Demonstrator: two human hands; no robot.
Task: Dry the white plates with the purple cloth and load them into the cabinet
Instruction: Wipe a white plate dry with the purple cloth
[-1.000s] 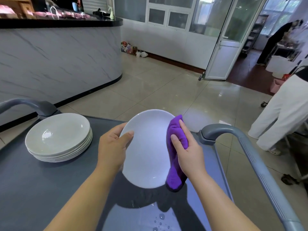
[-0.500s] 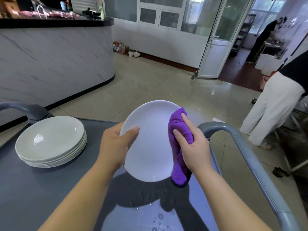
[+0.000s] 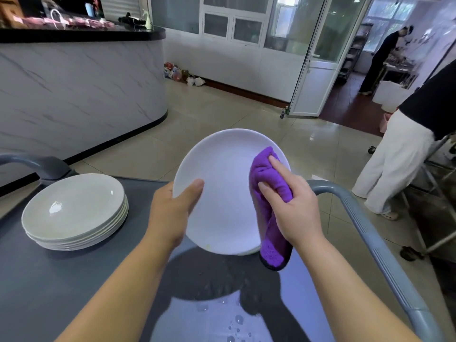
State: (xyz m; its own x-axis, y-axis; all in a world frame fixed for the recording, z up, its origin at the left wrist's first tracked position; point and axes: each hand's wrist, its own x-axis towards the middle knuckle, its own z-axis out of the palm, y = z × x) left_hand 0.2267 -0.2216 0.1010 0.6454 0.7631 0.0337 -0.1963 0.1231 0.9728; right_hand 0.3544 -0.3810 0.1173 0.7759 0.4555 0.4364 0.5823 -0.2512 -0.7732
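A glossy beige tiled floor (image 3: 222, 119) runs to a curved white marble-patterned counter (image 3: 74, 95) with a black top (image 3: 81, 37) on the left. Behind it, a white-framed glazed partition (image 3: 234, 28) and an open glass door (image 3: 318, 70) give onto a daylit room with reddish-brown flooring (image 3: 345, 112). Small bags (image 3: 182, 75) lie at the partition's foot.

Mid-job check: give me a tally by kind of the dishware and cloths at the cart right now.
White plate, gripped by the left hand: 1
Stack of white plates on the cart: 1 (its plates sit too close to count)
Purple cloth, held by the right hand: 1
Total: 3
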